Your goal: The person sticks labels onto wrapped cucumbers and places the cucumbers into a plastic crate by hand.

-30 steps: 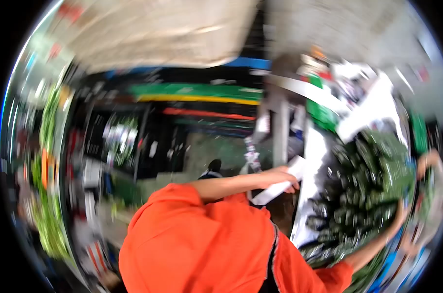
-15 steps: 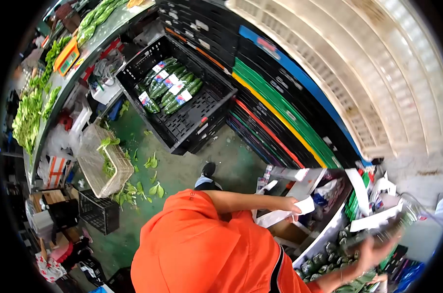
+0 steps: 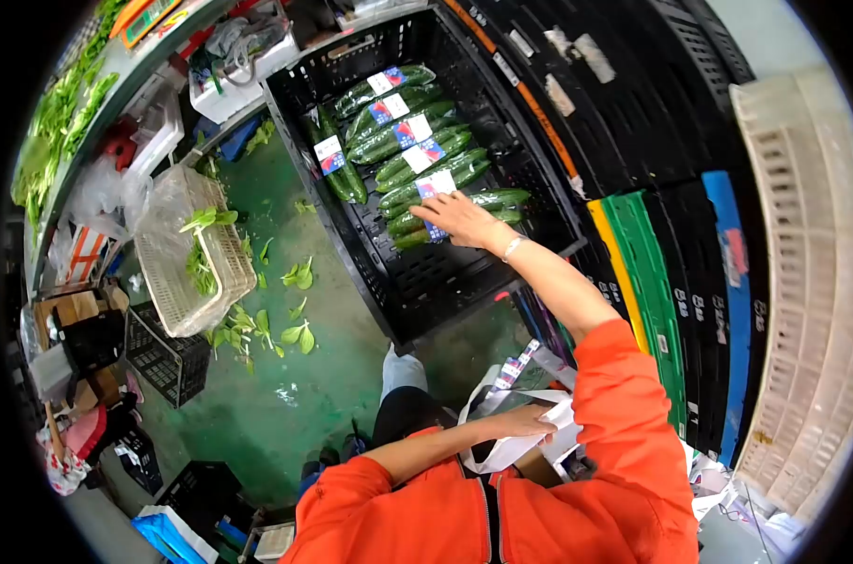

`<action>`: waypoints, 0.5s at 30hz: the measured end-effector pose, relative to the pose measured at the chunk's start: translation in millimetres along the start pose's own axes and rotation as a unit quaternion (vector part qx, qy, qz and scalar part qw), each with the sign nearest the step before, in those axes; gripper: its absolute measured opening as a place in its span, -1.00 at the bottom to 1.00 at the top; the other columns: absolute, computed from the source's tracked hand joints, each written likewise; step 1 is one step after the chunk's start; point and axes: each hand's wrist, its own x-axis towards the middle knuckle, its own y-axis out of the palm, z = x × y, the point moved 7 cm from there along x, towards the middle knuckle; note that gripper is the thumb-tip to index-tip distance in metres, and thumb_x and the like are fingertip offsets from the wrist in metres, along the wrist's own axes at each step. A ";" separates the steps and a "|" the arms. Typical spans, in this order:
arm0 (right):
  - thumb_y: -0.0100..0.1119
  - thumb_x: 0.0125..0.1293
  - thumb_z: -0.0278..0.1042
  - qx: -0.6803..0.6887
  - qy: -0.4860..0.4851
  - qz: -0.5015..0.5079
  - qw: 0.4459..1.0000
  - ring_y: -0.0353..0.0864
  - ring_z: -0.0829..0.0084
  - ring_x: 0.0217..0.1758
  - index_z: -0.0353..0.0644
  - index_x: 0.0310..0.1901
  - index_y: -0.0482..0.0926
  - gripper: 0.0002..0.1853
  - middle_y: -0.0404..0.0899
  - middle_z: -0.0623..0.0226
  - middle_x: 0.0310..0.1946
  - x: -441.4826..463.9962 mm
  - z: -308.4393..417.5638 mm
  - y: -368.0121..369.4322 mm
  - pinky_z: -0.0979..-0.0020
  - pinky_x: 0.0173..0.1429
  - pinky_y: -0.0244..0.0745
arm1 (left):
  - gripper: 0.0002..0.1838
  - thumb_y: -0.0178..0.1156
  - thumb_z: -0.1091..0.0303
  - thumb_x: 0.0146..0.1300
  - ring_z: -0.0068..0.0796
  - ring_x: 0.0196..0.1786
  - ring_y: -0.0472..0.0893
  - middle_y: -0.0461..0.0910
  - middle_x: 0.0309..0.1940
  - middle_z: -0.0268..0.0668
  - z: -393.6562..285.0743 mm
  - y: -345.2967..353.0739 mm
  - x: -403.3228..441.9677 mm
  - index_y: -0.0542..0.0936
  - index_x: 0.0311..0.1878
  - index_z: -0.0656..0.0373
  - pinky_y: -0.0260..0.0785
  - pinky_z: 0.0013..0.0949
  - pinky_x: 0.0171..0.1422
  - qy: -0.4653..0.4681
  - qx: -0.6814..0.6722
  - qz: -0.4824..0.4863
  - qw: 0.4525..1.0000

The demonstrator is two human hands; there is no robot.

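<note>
My right hand (image 3: 456, 218) reaches down into a black crate (image 3: 370, 282). Its fingers lie over a plastic-wrapped pack of cucumbers (image 3: 503, 199) at the near end of a row. Several more wrapped cucumber packs (image 3: 407, 136) with white, blue and red labels lie side by side beyond it. One pack (image 3: 337, 160) is turned crosswise at the crate's left side. Close to my body, my left hand (image 3: 525, 423) is closed on a white paper strip (image 3: 503, 454). A strip of printed labels (image 3: 516, 365) is just beyond that hand.
Stacked black, green and blue crates (image 3: 657, 310) stand at the right, beside a white slatted crate (image 3: 802, 301). A cream basket (image 3: 229, 282) with leaves and plastic sits on the green floor (image 3: 323, 395), where loose leaves (image 3: 299, 336) lie. Greens cover a bench (image 3: 154, 61) at left.
My right hand has swung from the lower right, where it held a cucumber pack, into the black crate. My left hand keeps the white strip. The view has turned toward the crate.
</note>
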 end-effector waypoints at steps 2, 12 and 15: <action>0.19 -0.18 -0.58 0.032 -0.023 0.027 0.999 0.31 0.28 0.08 -0.05 0.25 0.13 -0.16 0.30 0.27 0.02 13.1 -3.4 49.3 0.27 0.08 0.23 | -0.58 0.01 0.22 0.18 -0.51 -0.36 0.51 0.57 -0.45 -0.22 -3.1 -23.5 -8.1 0.39 -0.07 0.43 0.29 -0.37 -0.16 0.035 -0.022 -0.059 0.997; -0.13 0.20 -0.38 -0.060 -0.025 -0.001 0.998 0.19 0.45 0.22 -0.02 0.29 0.10 -0.43 0.21 0.41 0.19 5.8 -26.6 107.7 0.07 0.21 0.08 | -0.71 0.01 0.24 0.21 -0.57 -0.29 0.50 0.59 -0.39 -0.32 -15.7 -68.2 -24.2 0.47 -0.15 0.29 0.32 -0.44 -0.14 0.034 -0.075 -0.101 0.991; -0.09 0.22 -0.36 -0.138 0.031 -0.005 0.990 0.12 0.40 0.29 0.01 0.30 0.07 -0.41 0.13 0.35 0.25 4.5 -20.5 100.1 -0.20 0.19 0.03 | -0.76 0.03 0.31 0.25 -0.59 -0.30 0.50 0.58 -0.37 -0.33 -21.8 -69.8 -23.6 0.49 -0.14 0.29 0.34 -0.50 -0.14 0.022 -0.117 -0.107 0.987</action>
